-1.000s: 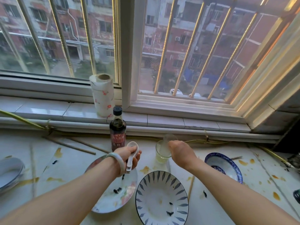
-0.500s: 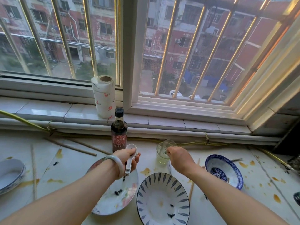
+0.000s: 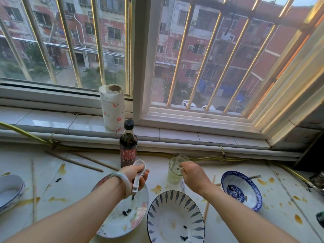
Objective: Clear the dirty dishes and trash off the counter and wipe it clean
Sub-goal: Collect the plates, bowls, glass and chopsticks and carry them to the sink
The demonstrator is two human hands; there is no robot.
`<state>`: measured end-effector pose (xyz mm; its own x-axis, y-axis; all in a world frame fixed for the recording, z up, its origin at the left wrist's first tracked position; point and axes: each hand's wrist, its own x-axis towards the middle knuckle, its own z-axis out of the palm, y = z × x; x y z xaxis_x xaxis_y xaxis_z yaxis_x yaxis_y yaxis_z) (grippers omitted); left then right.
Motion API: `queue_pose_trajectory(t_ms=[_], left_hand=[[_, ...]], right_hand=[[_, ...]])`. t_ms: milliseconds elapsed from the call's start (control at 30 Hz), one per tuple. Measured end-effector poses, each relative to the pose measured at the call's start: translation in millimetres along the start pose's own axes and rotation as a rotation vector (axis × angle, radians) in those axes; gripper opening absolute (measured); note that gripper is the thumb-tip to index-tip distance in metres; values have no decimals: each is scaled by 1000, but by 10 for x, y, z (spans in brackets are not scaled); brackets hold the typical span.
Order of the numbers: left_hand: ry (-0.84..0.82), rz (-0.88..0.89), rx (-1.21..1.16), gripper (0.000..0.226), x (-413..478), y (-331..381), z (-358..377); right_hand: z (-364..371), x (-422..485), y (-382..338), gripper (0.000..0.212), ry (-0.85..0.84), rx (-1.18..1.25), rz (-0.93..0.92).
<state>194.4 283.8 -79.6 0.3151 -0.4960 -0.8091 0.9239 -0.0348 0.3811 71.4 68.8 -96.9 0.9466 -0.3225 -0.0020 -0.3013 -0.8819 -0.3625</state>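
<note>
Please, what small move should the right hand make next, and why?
Probably lift the glass straight up off the counter. The right hand pinches its rim. The glass seems to hold a little yellowish liquid, so keeping it upright should avoid a new spill. The left hand is occupied, gripping a white spoon above the floral plate.

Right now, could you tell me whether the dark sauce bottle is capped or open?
Capped: a black cap sits on the neck of the dark sauce bottle, which stands upright just beyond the left hand.
</note>
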Motion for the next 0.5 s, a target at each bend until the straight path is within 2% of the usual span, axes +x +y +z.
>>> queue_pose_trajectory(t_ms=[133,300,400,500], left_hand=[[-1,-5,-7,27,1,-14,-4],[12,5,-18,27,-26,-17,-30],[15,11,-21,27,-37,-20,-40],[24,12,-13,27,-34,-21,-90]], right_hand=[[-54,-51,41,37,143,143,-3],[-68,-63,87,37,265,251,211],[-67,-16,153,40,169,333,486],[-41,16,177,46,-32,598,747]])
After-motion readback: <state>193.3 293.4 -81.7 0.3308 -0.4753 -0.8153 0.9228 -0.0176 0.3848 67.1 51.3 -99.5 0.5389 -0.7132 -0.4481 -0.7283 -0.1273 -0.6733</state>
